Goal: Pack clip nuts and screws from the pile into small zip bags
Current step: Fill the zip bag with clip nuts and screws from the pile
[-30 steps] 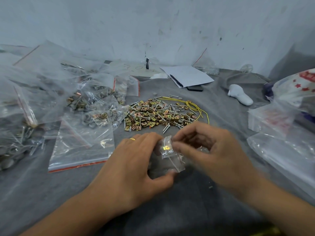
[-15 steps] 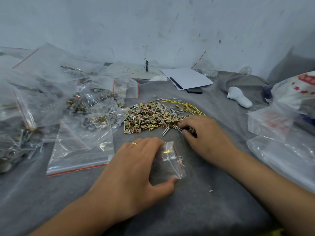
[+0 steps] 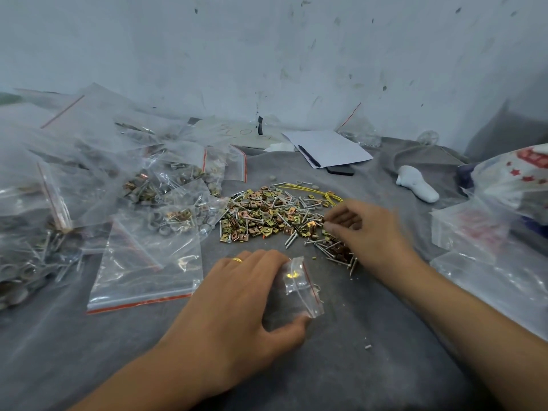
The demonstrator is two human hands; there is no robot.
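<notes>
Your left hand held a small zip bag on the counter, near the pile. Your right hand picked at its edge, grip blurred, unclear. Next likely: carrying hardware to the bag's mouth.

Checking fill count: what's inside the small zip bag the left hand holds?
Inside the small zip bag, one gold clip nut shows through the plastic. The left hand covers the bag's left part, so any screws or further pieces there can't be seen.

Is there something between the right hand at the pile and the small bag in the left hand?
Nothing visible. Only bare grey cloth lies between the right hand and the small zip bag that the left hand holds.
</notes>
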